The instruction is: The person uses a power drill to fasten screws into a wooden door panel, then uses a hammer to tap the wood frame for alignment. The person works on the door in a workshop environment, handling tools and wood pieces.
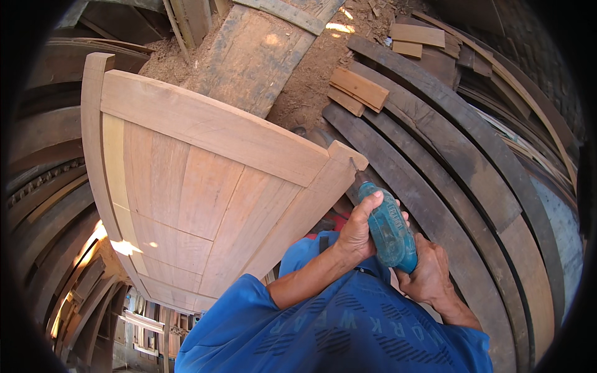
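A teal power drill is held between both hands, its bit pointing away from me at the corner of a wooden door panel. The bit's tip meets or nearly meets the end of the door's side post; I cannot tell how deep it sits. My left hand wraps the drill's body near the front. At the rear, my right hand grips the handle, which is mostly hidden under the palm. The door stands tilted on my left, with a frame around several vertical boards.
Long dark planks lie side by side on my right. Short wood offcuts rest on them. A worn board lies ahead amid sawdust. More timber is stacked along the left.
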A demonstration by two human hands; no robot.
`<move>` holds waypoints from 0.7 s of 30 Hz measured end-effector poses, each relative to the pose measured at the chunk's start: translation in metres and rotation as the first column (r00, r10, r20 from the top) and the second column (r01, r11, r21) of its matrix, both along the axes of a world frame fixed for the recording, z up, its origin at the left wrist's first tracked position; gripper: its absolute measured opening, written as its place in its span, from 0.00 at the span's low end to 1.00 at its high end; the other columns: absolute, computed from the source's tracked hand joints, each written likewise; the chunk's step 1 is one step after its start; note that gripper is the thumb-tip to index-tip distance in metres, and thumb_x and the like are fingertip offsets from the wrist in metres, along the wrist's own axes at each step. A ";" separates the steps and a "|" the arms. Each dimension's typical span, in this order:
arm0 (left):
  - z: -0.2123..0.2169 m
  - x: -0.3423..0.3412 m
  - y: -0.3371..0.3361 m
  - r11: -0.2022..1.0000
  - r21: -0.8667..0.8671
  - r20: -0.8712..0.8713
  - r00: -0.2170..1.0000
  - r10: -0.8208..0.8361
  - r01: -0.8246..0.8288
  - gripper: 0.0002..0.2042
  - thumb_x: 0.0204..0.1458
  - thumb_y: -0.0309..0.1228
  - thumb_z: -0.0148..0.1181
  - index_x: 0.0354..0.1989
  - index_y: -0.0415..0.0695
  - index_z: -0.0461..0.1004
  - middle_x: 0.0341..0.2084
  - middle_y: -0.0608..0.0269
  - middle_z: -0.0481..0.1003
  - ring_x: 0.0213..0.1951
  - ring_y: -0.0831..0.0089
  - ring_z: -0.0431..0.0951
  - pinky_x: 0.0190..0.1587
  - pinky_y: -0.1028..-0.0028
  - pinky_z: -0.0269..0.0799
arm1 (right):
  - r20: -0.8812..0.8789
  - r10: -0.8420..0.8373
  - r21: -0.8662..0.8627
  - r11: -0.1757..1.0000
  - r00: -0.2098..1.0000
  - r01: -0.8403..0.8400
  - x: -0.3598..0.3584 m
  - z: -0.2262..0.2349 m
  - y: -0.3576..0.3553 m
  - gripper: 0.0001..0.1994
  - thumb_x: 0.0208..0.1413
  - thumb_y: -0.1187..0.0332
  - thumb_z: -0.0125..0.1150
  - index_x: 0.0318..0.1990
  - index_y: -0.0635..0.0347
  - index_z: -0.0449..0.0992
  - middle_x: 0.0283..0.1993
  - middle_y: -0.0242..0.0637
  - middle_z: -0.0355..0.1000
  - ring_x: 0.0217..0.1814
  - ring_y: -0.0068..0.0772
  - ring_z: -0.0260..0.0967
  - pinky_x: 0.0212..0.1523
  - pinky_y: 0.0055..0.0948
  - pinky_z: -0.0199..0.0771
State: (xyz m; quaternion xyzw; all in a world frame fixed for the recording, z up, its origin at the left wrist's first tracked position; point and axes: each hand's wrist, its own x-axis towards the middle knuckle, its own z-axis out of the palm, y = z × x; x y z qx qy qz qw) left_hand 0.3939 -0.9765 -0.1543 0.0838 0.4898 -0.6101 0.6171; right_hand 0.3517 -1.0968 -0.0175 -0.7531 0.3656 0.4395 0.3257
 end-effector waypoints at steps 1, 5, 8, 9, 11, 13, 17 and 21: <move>0.000 0.000 -0.001 1.000 0.005 0.001 1.000 -0.004 0.004 0.28 0.55 0.48 0.59 0.51 0.32 0.67 0.40 0.44 0.74 0.42 0.57 0.80 0.46 0.57 0.81 | -0.009 0.000 0.005 1.000 1.000 0.000 0.000 0.000 -0.001 0.15 0.39 0.74 0.69 0.34 0.66 0.70 0.28 0.57 0.73 0.33 0.63 0.75 0.36 0.48 0.73; 0.000 0.001 0.001 1.000 -0.004 -0.024 1.000 -0.014 0.014 0.29 0.55 0.49 0.60 0.51 0.32 0.67 0.39 0.43 0.74 0.43 0.56 0.79 0.47 0.57 0.80 | -0.021 -0.014 0.009 1.000 1.000 0.014 0.001 -0.001 -0.002 0.14 0.39 0.74 0.68 0.33 0.66 0.70 0.28 0.56 0.73 0.33 0.63 0.75 0.36 0.48 0.73; -0.002 -0.001 0.002 1.000 -0.004 -0.045 0.999 -0.020 0.020 0.29 0.55 0.49 0.60 0.51 0.32 0.67 0.39 0.43 0.73 0.43 0.55 0.79 0.47 0.57 0.80 | -0.007 -0.024 0.005 1.000 1.000 0.024 0.001 -0.001 -0.001 0.13 0.38 0.75 0.67 0.34 0.66 0.70 0.28 0.56 0.73 0.34 0.63 0.75 0.36 0.48 0.73; -0.003 -0.001 0.002 1.000 0.002 -0.050 0.998 -0.023 0.024 0.29 0.55 0.49 0.60 0.51 0.32 0.67 0.39 0.43 0.73 0.43 0.55 0.79 0.47 0.57 0.79 | -0.003 -0.026 0.005 1.000 1.000 0.026 0.001 -0.001 0.000 0.14 0.38 0.75 0.66 0.34 0.66 0.71 0.28 0.56 0.73 0.34 0.63 0.75 0.36 0.48 0.73; -0.002 -0.002 0.001 1.000 0.004 -0.051 0.999 -0.013 0.013 0.29 0.54 0.49 0.60 0.50 0.32 0.67 0.39 0.43 0.73 0.43 0.55 0.79 0.47 0.57 0.79 | 0.036 -0.014 0.005 1.000 0.999 0.014 -0.002 -0.002 0.000 0.16 0.37 0.74 0.68 0.35 0.66 0.70 0.29 0.56 0.74 0.33 0.62 0.75 0.35 0.50 0.74; -0.002 -0.002 0.001 1.000 0.009 -0.045 0.999 -0.013 0.014 0.29 0.54 0.49 0.61 0.50 0.32 0.67 0.39 0.43 0.73 0.43 0.56 0.79 0.48 0.57 0.79 | 0.048 -0.008 0.010 1.000 0.999 0.007 -0.002 -0.003 0.000 0.17 0.37 0.74 0.69 0.36 0.67 0.71 0.30 0.56 0.74 0.32 0.61 0.75 0.34 0.51 0.74; -0.002 -0.002 0.001 1.000 0.008 -0.047 0.999 -0.014 0.014 0.30 0.54 0.49 0.61 0.51 0.31 0.67 0.39 0.43 0.73 0.43 0.56 0.79 0.47 0.58 0.79 | 0.010 -0.032 0.013 0.999 0.999 0.032 0.003 -0.002 0.000 0.15 0.38 0.74 0.67 0.35 0.66 0.71 0.29 0.55 0.73 0.33 0.62 0.75 0.36 0.49 0.73; -0.002 0.000 0.000 1.000 -0.006 -0.038 0.999 -0.021 0.020 0.31 0.54 0.50 0.61 0.51 0.31 0.67 0.39 0.43 0.74 0.43 0.56 0.79 0.47 0.58 0.80 | -0.018 -0.024 0.015 1.000 1.000 0.024 0.004 -0.002 -0.002 0.13 0.38 0.74 0.67 0.33 0.65 0.70 0.29 0.55 0.73 0.33 0.63 0.74 0.36 0.47 0.73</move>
